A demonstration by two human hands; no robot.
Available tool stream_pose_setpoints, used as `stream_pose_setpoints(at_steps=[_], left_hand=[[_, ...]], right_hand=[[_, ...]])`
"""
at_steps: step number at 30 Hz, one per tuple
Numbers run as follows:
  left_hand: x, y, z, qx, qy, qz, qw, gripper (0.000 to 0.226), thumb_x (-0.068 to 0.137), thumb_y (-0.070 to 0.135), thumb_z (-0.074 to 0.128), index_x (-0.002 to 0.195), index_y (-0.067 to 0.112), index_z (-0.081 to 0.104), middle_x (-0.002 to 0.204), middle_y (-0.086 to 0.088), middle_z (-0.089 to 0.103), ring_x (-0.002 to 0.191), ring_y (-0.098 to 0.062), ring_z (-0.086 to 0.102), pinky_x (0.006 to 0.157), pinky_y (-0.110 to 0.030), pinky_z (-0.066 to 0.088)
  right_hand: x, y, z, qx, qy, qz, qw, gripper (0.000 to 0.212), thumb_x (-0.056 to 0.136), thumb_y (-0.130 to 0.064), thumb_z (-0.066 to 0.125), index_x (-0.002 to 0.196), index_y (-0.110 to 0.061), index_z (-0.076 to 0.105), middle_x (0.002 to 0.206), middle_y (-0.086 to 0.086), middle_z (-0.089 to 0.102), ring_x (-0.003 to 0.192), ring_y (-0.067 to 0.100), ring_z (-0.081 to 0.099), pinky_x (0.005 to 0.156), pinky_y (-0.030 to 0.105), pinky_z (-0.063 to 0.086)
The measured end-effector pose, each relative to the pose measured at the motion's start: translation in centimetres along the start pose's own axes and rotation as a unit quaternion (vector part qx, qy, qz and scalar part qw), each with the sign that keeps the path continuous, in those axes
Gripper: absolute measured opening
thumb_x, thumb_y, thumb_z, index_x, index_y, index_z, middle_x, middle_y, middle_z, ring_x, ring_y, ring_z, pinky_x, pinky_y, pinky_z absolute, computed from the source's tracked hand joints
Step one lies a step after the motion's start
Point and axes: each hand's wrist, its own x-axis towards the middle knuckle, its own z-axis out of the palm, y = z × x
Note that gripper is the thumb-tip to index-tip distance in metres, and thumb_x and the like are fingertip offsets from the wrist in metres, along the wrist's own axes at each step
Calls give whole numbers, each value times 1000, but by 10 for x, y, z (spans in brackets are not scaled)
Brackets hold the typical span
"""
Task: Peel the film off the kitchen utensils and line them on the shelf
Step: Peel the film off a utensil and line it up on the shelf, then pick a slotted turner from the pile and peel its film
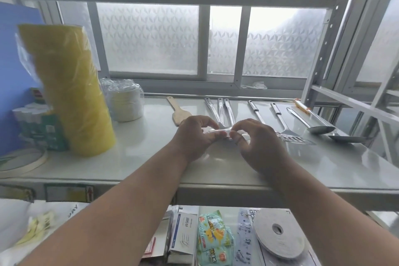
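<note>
Across mid-frame, white shelf point(133, 157) with utensils point(282, 123) rowed at centre right. At centre, left hand point(194, 136) and right hand point(257, 142) close together, both pinching crumpled film point(218, 131). Best pulled steadily, low, along the handle. Utensil underneath mostly hidden; type unclear.

Light: soft daylight through the frosted patterned window point(194, 39)
Glare: sheen on the white glossy shelf point(151, 157)
Blur: left edge smeared, edges bowed
</note>
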Motion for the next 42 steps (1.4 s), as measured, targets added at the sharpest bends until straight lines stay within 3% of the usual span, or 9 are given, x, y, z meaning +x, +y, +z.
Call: stream_pose_setpoints(at_steps=[3, 7, 9, 17, 26, 29, 32, 38, 42], left_hand=[[14, -4, -24, 36, 14, 42, 998, 23, 81, 46, 87, 99, 33, 80, 111, 16, 76, 113, -12, 68, 104, -43, 55], [40, -19, -62, 36, 33, -26, 998, 28, 80, 47, 90, 103, 36, 79, 116, 8, 76, 111, -7, 69, 94, -27, 58], [53, -28, -73, 29, 41, -49, 998, 37, 78, 52, 88, 110, 33, 79, 118, 10, 76, 111, -9, 70, 97, -33, 57], [74, -80, -75, 161, -14, -143, 976, 58, 86, 46, 85, 138, 27, 70, 136, 2, 69, 125, -17, 64, 109, -28, 47], [79, -83, -81, 171, -42, -163, 971, 27, 96, 31, 76, 123, 29, 79, 109, 10, 64, 106, -12, 63, 92, -20, 44], [75, -78, -90, 163, -14, -173, 971, 11, 96, 25, 75, 104, 26, 83, 108, 10, 73, 101, -12, 65, 88, -21, 43], [70, -78, -97, 156, 8, -176, 972, 4, 90, 27, 83, 87, 25, 81, 90, 8, 76, 89, -11, 69, 80, -24, 48], [64, -75, -104, 154, 8, -173, 973, 33, 85, 40, 87, 112, 25, 77, 113, 8, 71, 106, -14, 67, 98, -28, 51], [64, -74, -105, 180, -1, -184, 966, 32, 86, 39, 87, 114, 26, 78, 114, 5, 73, 108, -15, 67, 100, -27, 50]], right_hand=[[5, -8, 2, -10, -4, -29, 1000, 12, 96, -28, 69, 106, -24, 73, 108, -12, 71, 104, 12, 62, 88, 20, 37], [36, -30, 9, -2, -9, -39, 999, 19, 96, -32, 69, 113, -25, 73, 116, -8, 72, 106, 13, 64, 88, 21, 38], [62, -42, 19, 1, -29, -32, 999, 24, 96, -36, 68, 117, -27, 72, 120, -7, 72, 111, 14, 64, 93, 25, 44], [145, -63, 85, -192, -255, 54, 946, 52, 93, -56, 65, 130, -18, 65, 132, 4, 64, 123, 28, 58, 100, 38, 51], [137, -53, 108, -275, -272, 28, 922, 37, 95, -55, 54, 119, -30, 68, 116, 0, 64, 106, 24, 61, 86, 34, 47], [129, -60, 104, -263, -286, 9, 921, 32, 97, -52, 53, 109, -29, 73, 107, 1, 65, 99, 24, 60, 79, 33, 50], [121, -72, 97, -235, -283, -5, 930, 33, 96, -54, 56, 108, -31, 76, 113, 0, 64, 106, 24, 62, 87, 37, 55], [107, -89, 92, -171, -277, -42, 945, 30, 97, -54, 55, 107, -38, 79, 92, -4, 60, 96, 22, 62, 87, 39, 56], [102, -91, 92, -143, -280, -54, 948, 29, 97, -53, 56, 113, -41, 77, 92, -6, 58, 99, 20, 60, 88, 39, 55]])
